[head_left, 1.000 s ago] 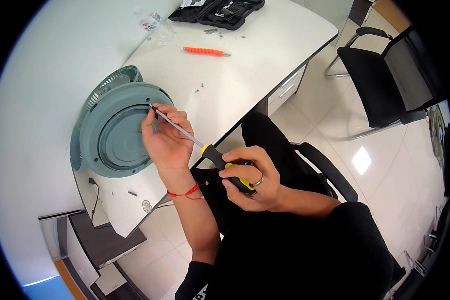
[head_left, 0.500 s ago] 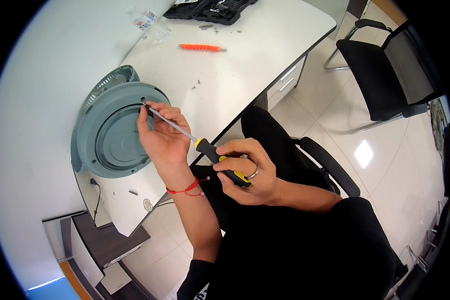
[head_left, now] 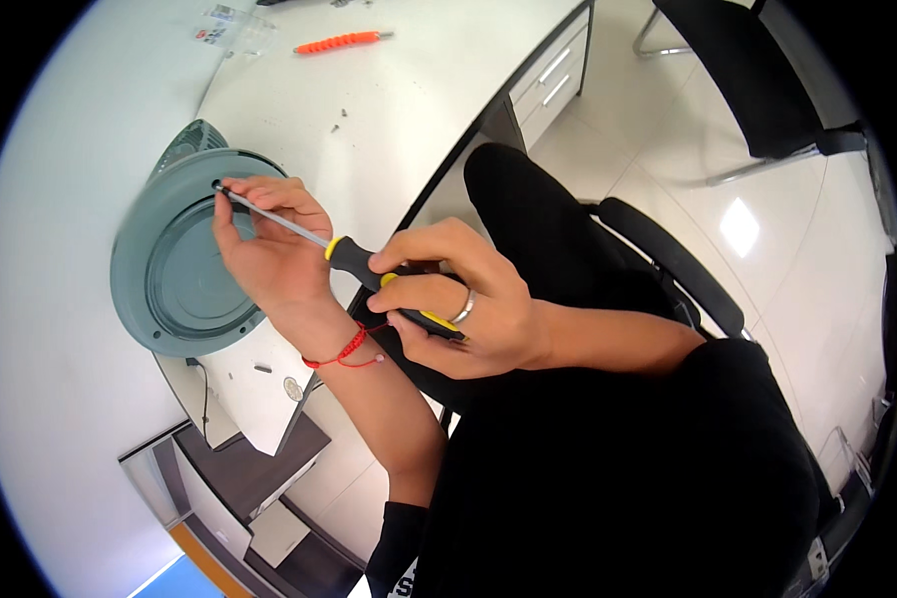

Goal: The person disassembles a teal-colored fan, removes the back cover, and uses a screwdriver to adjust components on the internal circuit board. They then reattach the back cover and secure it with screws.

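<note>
My right hand (head_left: 468, 299) is closed around the black and yellow handle of a screwdriver (head_left: 279, 218), whose long metal shaft points up and left. Thumb and fingertips of my left hand (head_left: 279, 254) pinch the tip end of that shaft, palm turned up. A small dark piece shows at the tip, too small to name for sure. The tip lies at a hole near the upper rim of a round grey-green plastic base (head_left: 135, 274). Behind the base is a slotted housing (head_left: 191, 142) of the same colour. My left hand covers the base's right side.
An orange-gripped rod (head_left: 337, 43) lies at the table's far side beside a clear plastic bottle (head_left: 239, 32). Small screws (head_left: 341, 118) are scattered on the white table (head_left: 409, 110). A black cable (head_left: 206, 399) is at the left. Black chairs (head_left: 733, 70) stand right.
The whole view has shifted, so the table and base sit further left and up. The screwdriver tip now appears closer to the base's hole. Both hands keep their grip.
</note>
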The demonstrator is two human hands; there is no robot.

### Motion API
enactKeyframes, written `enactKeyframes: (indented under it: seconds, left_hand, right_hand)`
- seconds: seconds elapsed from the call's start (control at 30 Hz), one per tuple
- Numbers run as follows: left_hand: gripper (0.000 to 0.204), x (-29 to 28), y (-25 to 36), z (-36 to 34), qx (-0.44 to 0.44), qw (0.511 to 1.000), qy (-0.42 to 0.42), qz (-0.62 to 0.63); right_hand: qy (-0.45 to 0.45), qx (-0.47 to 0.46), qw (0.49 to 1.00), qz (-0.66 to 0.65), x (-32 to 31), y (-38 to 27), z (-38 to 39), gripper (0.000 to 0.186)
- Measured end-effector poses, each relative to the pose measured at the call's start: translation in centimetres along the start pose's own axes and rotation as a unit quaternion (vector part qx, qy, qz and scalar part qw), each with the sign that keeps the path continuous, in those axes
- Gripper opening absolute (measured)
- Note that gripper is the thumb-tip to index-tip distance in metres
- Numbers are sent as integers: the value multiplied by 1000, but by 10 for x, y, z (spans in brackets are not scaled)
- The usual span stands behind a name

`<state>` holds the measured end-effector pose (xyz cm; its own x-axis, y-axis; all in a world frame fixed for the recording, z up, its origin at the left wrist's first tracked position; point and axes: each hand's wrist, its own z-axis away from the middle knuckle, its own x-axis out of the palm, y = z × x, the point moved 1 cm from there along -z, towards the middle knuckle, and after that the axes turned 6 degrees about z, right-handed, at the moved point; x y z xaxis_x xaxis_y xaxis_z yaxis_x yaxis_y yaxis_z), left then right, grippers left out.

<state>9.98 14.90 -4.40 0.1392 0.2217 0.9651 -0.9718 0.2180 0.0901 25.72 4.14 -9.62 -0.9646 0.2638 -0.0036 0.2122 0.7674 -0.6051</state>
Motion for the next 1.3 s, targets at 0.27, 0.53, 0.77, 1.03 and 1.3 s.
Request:
enactKeyframes:
  seconds: [0.27, 0.53, 0.77, 1.03, 1.3]
  left_hand:
    - [7, 3, -7, 1, 15, 1000, 22, -1]
    - [6, 1, 1, 2, -19, 1000, 14, -6]
    - [6, 1, -1, 7, -38, 999, -3, -11]
    - [11, 3, -8, 7, -34, 999, 1, 4]
    - [12, 2, -8, 7, -34, 999, 4, 1]
  right_hand:
    - [-4, 32, 999, -12, -2, -6, -4, 32]
    - [33, 12, 999, -15, 10, -1, -2, 35]
    - [39, 10, 999, -18, 14, -2, -4, 36]
    - [42, 15, 999, -24, 18, -1, -5, 36]
    - [60, 15, 998, -34, 26, -1, -8, 38]
